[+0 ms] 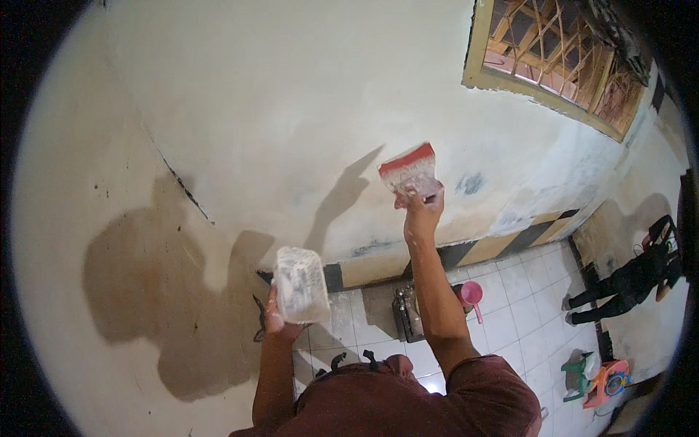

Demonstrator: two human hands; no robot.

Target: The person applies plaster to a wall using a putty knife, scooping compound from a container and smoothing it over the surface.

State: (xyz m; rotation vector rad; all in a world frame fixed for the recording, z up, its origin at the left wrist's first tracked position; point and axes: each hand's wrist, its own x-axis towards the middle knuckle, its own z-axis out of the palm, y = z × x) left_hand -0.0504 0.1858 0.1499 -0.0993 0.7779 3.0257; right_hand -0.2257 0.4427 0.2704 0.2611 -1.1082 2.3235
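My right hand [419, 202] grips a red plastic putty spreader [410, 156] smeared with pale paste, raised in front of the off-white wall [226, 87]; its shadow falls to the left. Lower and to the left, my left hand [280, 313] holds a rectangular plastic container [300, 285] streaked with white and grey paste, its fingers wrapped at the side. The wall has a dark crack [186, 189] on the left, grey patches right of the spreader and a band of black and beige tiles [455, 253] along its lower part.
A barred window [473, 51] is at upper right. On the tiled floor [539, 320] are a dark metal object [402, 317] and a pink dipper [471, 293]. At the right, a person in dark clothes [633, 269] stands by the side wall, near green [575, 379] and orange [604, 390] plastic stools.
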